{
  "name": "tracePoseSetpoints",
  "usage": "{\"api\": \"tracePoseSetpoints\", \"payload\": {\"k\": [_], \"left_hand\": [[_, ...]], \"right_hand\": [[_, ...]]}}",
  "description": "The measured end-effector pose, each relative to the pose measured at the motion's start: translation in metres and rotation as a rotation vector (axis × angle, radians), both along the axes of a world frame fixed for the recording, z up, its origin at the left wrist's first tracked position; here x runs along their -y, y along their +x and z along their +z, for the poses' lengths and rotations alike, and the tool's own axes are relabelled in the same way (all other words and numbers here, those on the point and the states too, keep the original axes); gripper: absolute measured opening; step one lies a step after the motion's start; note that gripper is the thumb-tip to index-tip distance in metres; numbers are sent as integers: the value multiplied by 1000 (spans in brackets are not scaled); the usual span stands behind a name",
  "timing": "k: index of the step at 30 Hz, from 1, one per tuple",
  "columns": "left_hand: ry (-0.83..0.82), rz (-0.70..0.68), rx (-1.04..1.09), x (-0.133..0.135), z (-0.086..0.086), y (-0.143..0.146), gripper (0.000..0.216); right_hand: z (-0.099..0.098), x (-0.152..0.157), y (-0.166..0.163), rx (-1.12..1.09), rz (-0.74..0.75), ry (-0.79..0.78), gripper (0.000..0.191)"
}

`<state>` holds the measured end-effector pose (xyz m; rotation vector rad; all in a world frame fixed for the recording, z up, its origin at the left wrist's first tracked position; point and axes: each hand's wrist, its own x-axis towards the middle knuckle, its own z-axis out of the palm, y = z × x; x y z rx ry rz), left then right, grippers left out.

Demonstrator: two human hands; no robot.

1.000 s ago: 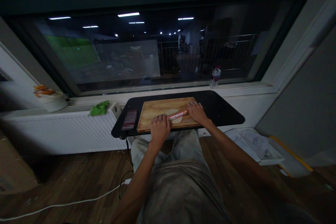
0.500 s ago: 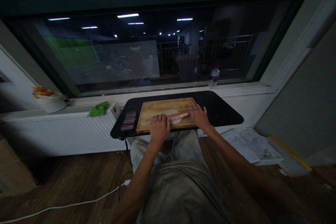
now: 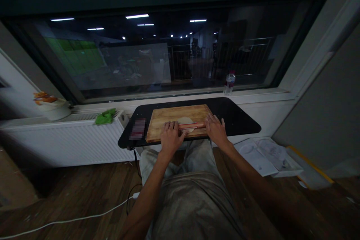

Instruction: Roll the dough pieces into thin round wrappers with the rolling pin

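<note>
A wooden cutting board (image 3: 168,117) lies on a small black table (image 3: 239,120). On it is a pale flat round of dough (image 3: 184,121) with a reddish rolling pin (image 3: 192,125) across its near part. My left hand (image 3: 170,137) lies flat on the pin's left end, fingers stretched forward. My right hand (image 3: 216,129) rests palm down on the pin's right end, fingers spread. Both hands press on the pin rather than wrap it.
A plastic water bottle (image 3: 229,83) stands on the window sill behind the table. A green cloth (image 3: 105,116) and a white bowl (image 3: 53,109) sit on the radiator at the left. A white cable (image 3: 70,219) runs over the wooden floor. Papers (image 3: 264,153) lie at the right.
The rolling pin has come toward me over the dough and turned more level. Both hands slid back with it, and the left fingers have flattened out.
</note>
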<state>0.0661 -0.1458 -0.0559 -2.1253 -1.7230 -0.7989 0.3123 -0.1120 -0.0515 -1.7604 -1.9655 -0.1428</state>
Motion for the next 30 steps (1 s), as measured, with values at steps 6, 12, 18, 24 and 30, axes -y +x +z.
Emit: {"api": "tracePoseSetpoints", "payload": {"k": [6,12,18,24,30], "left_hand": [[-45,-1,26,3,6,0,50],[-51,-22,46,5,7,-4,42],[-27,-45,68,6,3,-7,40],[-4,-55,85,10,-3,-8,41],[-17,-77,69,2,-6,-13,44]], "right_hand": [[-9,9,2,-20,1,56,58],[-14,20,6,-41,17,104,57],[-21,34,5,-60,6,157,56],[-28,46,3,-110,4,198,55],[-19,35,1,-95,-13,146,56]]}}
